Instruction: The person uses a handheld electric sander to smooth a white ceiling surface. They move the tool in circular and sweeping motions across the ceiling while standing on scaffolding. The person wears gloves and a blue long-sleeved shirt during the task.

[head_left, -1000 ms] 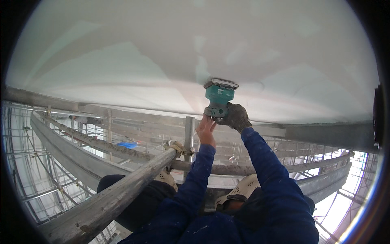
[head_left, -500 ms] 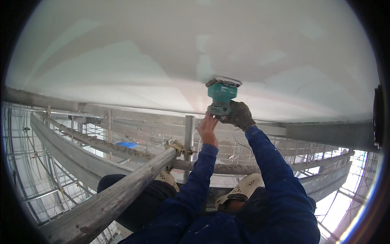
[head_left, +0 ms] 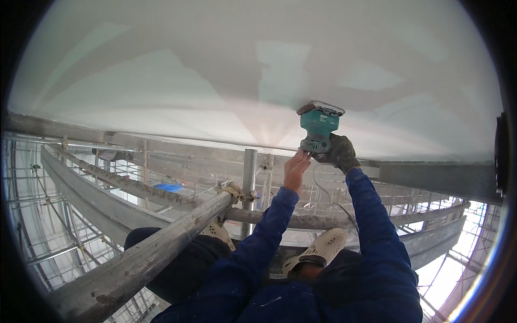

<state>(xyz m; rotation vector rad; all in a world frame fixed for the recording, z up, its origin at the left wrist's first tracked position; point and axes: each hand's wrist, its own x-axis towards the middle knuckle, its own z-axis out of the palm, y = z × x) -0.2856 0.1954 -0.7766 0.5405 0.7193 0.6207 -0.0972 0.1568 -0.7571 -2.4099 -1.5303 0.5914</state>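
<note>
A teal electric sander [head_left: 320,123] is held upside down, its flat pad up against the smooth pale surface [head_left: 177,91] overhead. My right hand [head_left: 338,153], in a dark, dirty work glove, is wrapped round the grey end of the tool; its fingers are partly hidden behind the body. From below, my bare left hand [head_left: 294,169] holds the same end with its fingertips, the fingers close together. A thin grey cord [head_left: 322,187] hangs from the sander and runs down beside my right forearm.
A thick scaffold pipe [head_left: 145,253] slants between my arms and the left side, tied to an upright post [head_left: 249,185]. Crusted horizontal pipes [head_left: 291,219] and metal planks [head_left: 97,196] cross below. My pale perforated clogs [head_left: 318,250] rest near them. A steel beam [head_left: 436,177] runs at right.
Both hands and the sander have moved to the right along the overhead surface. The grip looks the same, and more of the cord shows.
</note>
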